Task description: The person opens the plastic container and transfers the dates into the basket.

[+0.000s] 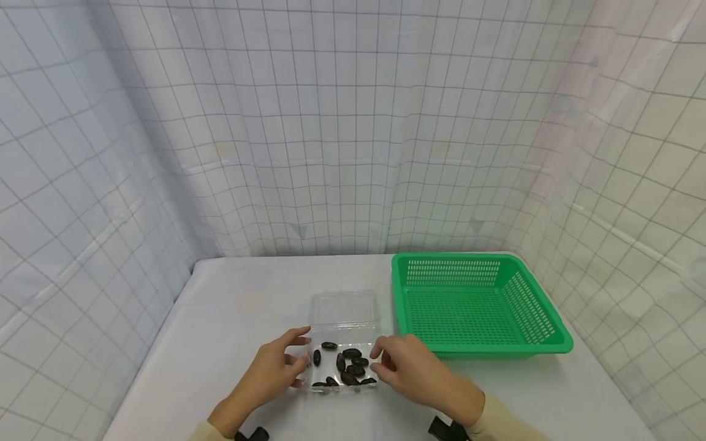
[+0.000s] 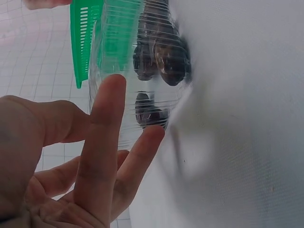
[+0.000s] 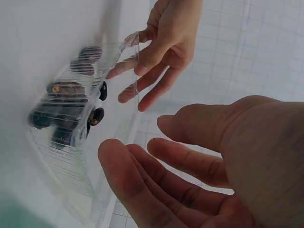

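A clear plastic clamshell box (image 1: pixel 328 369) lies on the white table with its lid (image 1: pixel 344 308) folded back, away from me. Several dark, glossy oval fruits (image 1: pixel 355 370) are scattered in its base, mostly toward the right and front. My left hand (image 1: pixel 270 367) is at the box's left side, fingers spread and loosely bent. In the left wrist view its fingertips (image 2: pixel 154 135) are right at the ribbed wall. At the right side, my right hand (image 1: pixel 410 370) has its thumb and fingers apart by the rim. Nothing shows between those fingers in the right wrist view.
A green perforated basket (image 1: pixel 399 300) stands to the right, behind my right hand. White cloth (image 1: pixel 237 306) covers the table. Gridded white curtains (image 1: pixel 331 153) enclose the back and both sides. Dark straps (image 1: pixel 448 429) show at my wrists.
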Available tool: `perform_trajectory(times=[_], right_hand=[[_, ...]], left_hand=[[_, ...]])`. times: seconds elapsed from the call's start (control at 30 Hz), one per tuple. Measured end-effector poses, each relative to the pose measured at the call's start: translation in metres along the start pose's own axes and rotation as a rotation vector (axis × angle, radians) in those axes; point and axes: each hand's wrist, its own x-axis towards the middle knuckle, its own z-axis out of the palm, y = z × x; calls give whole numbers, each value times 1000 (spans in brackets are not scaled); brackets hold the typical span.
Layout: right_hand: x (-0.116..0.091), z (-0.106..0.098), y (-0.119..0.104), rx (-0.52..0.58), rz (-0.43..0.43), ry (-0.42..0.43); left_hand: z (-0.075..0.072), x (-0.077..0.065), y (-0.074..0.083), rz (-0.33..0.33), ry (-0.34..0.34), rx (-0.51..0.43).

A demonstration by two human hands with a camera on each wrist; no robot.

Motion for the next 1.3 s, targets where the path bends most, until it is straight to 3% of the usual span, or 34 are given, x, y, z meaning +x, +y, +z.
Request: perform_trajectory(times=[0.27,0.5,0.73,1.03,1.3], right_hand=[[45,-7,-5,-130,-126,-151],[84,0,-4,-252,-126,-355],[103,16,5,-329,-56,-476],[110,31,13,-306,-16,-523],[111,40,17,-289,-45,-517]], left_hand=[[5,5,-2,-40,40,-14],[6,8,-2,-75,37,-49],[5,8,1,-98,37,-56],[4,8,3,-113,23,-71],[7,6,2,-133,27,-85]])
